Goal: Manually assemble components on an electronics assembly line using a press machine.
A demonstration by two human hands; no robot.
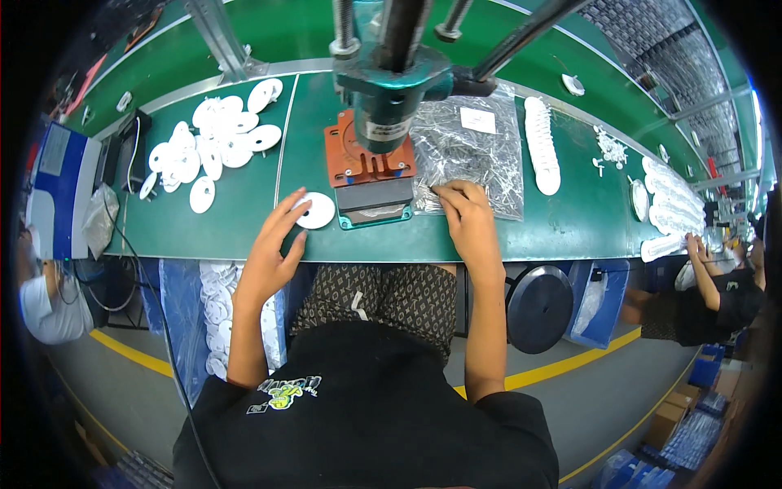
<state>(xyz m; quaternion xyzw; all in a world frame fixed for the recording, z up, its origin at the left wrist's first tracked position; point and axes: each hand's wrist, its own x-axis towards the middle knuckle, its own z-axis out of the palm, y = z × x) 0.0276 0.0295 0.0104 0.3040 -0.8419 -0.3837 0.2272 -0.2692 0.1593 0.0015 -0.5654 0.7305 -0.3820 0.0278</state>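
Observation:
A round white plastic disc (319, 213) with a small centre hole lies on the green bench. At its left edge is my left hand (277, 244), thumb and fingers spread, the fingertips over or against the rim. My right hand (467, 216) is over a clear plastic bag (509, 122) strewn with small metal pins (481, 167). Its thumb and fingers are pinched together; what they hold is too small to make out. Between the hands stands a press (383, 98) with an orange-red plate (340, 155) and a dark block (375, 196) on a green base.
Loose white discs (212, 130) are heaped at the left of the bench (305, 106). A row of stacked discs (541, 147) and small white parts (611, 147) lie to the right. Below the bench are a disc-filled bin (216, 318) and a round black stool (539, 310). Another person works far right.

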